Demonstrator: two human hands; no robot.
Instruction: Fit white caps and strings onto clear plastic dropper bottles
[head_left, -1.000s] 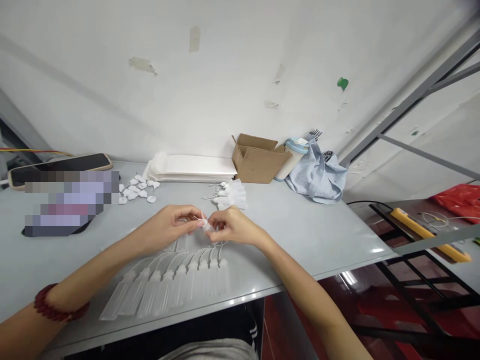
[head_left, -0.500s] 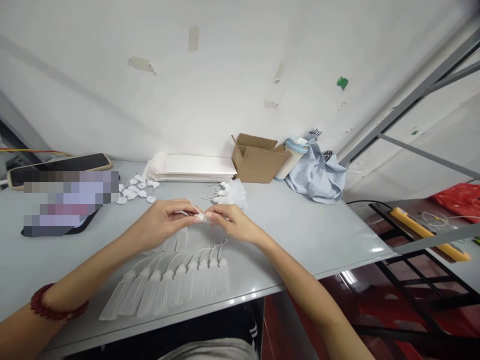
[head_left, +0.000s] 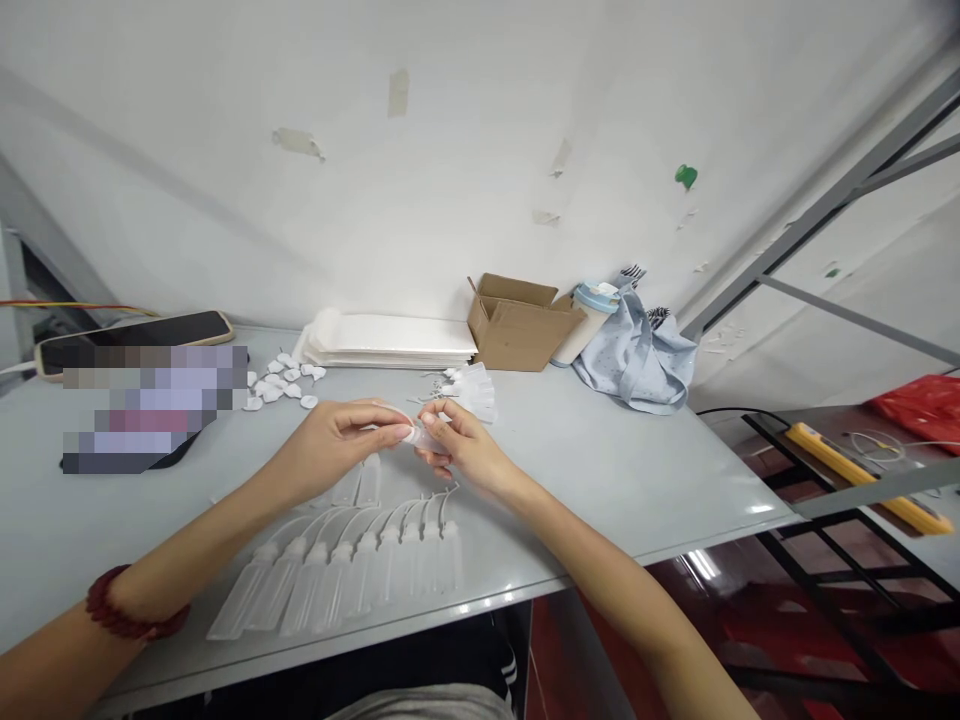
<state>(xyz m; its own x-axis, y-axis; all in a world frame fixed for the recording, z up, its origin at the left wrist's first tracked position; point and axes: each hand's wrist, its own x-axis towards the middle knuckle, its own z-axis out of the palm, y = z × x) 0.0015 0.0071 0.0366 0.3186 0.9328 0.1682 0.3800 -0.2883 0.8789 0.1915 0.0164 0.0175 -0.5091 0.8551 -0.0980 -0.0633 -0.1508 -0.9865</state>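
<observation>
Between my two hands is a small translucent squeeze bottle [head_left: 426, 439] with a white neck. My left hand [head_left: 341, 445] pinches it at the neck, where a thin pale tube curves over the fingers. My right hand [head_left: 472, 452] is closed around the bottle's body, hiding part of it. Below the hands, a row of translucent bottles with curved tubes [head_left: 345, 590] lies along the table's front edge. A couple more bottles [head_left: 367, 482] lie behind that row, partly covered by my left arm. Past my right hand is a small bunch of bottles [head_left: 474, 392].
White caps [head_left: 281, 382] lie in a loose pile at left, beside a phone [head_left: 150, 335] and a blurred-out item [head_left: 154, 410]. Along the wall stand stacked white trays [head_left: 397, 340], an open cardboard box [head_left: 517, 330], a cup [head_left: 589, 325] and a blue cloth [head_left: 645, 360].
My right hand has turned and shifted its grip, so more of the bottle's body shows. My left hand still pinches at the neck. The whole view has shifted slightly.
</observation>
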